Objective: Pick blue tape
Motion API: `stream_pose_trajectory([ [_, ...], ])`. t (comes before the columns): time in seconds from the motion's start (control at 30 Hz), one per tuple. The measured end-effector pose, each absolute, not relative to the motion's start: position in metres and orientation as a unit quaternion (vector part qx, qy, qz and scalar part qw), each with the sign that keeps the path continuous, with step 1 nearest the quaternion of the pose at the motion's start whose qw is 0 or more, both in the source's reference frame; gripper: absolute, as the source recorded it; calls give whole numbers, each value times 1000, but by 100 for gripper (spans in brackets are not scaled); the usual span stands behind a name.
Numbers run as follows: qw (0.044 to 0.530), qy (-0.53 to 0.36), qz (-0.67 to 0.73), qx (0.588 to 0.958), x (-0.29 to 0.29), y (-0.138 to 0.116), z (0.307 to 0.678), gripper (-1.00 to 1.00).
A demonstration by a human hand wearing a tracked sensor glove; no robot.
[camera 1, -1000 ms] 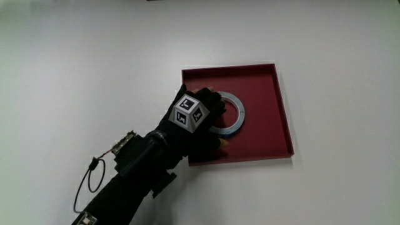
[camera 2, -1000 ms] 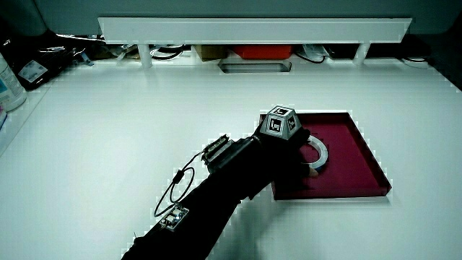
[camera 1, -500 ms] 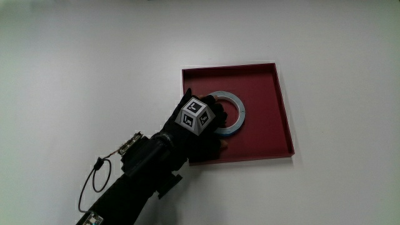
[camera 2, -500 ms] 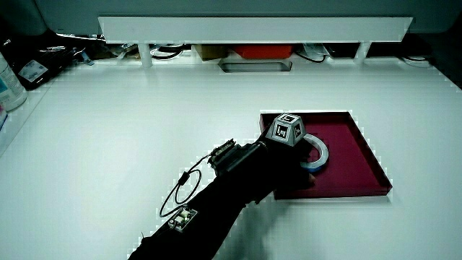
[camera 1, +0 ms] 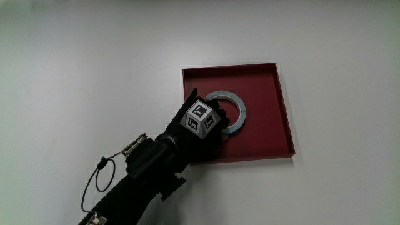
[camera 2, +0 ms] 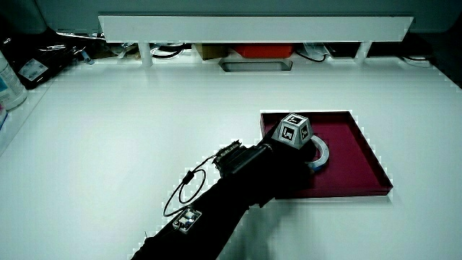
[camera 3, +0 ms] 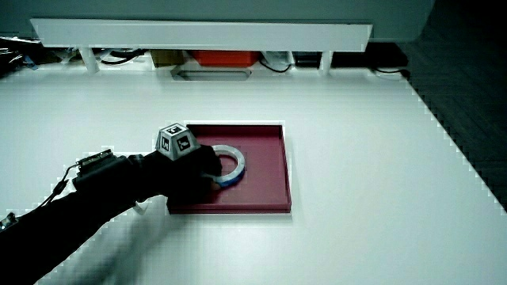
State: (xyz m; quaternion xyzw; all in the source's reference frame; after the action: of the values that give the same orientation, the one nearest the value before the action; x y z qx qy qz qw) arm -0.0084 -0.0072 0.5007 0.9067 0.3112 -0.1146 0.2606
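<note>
We note the hand [camera 1: 199,128] over the near edge of the blue tape [camera 1: 234,107] lying flat in the red tray [camera 1: 280,125], fingers clamped on its rim by our reading; lift straight up, clearing the tray wall.

Main view: straight down on table [camera 1: 75,56], close, narrow; tray [camera 1: 282,112] near centre. Side views: forward and down across table toward partition [camera 2: 253,29] [camera 3: 198,33], wider, from differing angles. All three share tray [camera 2: 368,162] [camera 3: 279,170].
</note>
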Motion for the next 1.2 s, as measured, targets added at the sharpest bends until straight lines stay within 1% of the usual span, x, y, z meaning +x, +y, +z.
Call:
stream_pose_trajectory([
  [0.07, 257, 312, -121, 907, -9, -6, 501, 87],
  [0.13, 244, 315, -119, 909, -9, -6, 497, 96],
  [0.17, 247, 314, -121, 909, -10, -6, 495, 100],
  [0.6, 231, 321, -138, 908, -14, -5, 491, 100],
  [0.9, 201, 326, -145, 912, -26, -5, 454, 100],
  [1.1, 165, 338, -143, 916, -37, -3, 426, 100],
  [1.2, 161, 333, -145, 918, -45, -3, 419, 100],
])
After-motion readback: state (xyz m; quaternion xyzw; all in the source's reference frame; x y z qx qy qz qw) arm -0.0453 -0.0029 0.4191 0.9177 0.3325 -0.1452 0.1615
